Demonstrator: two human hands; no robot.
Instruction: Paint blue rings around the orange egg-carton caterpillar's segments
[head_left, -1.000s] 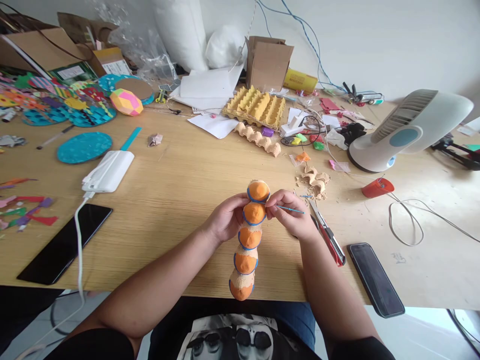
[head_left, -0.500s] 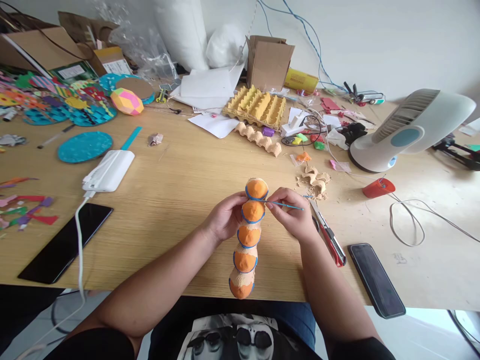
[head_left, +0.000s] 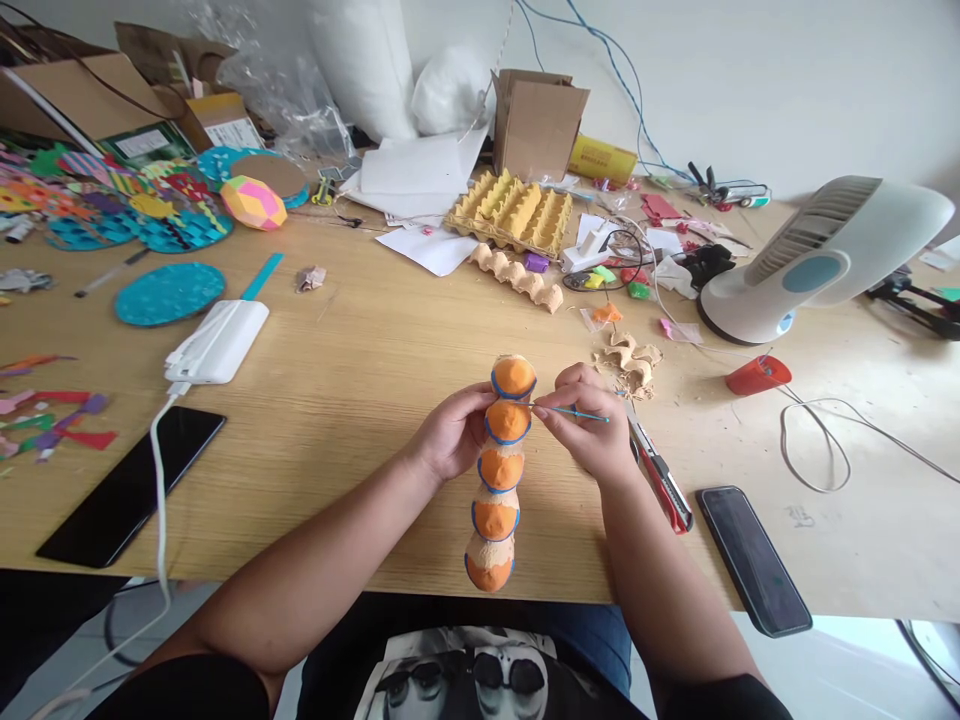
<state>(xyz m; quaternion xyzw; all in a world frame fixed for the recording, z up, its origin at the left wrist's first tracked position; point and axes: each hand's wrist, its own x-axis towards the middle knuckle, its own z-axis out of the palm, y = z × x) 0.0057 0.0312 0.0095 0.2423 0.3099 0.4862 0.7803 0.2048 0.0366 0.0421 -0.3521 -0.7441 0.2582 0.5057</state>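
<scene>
**Brush tip staying at the blue ring, right hand re-setting its fingers**

Painting is continuing with almost no movement over the last second. The left hand (head_left: 450, 435) is closing its fingers around the egg-carton strip (head_left: 501, 470), clasping it at the second orange dome from the far end. One dome is standing out beyond that hold, and three are hanging below it toward the person, over the table (head_left: 360, 350) edge. The strip is sitting a touch higher and nearer the right hand than a second ago, so the near end is swinging only slightly.

The right hand (head_left: 592, 430) is pinching a thin blue brush (head_left: 577, 413) between thumb and fingertips. The tip is pointing inward from the pinch and touching the strip's side where the blue ring is running between the two far domes. One knuckle is now lifting above the pinch, which reads as a small re-setting of the fingers, not a new stroke. Judging by this, the ring work at that spot is proceeding slowly.

Just outside the right hand a utility knife (head_left: 660, 475) is lying. Cardboard scraps (head_left: 630, 358) are resting beyond the pinch, and a phone (head_left: 754, 560) is lying farther out.
</scene>
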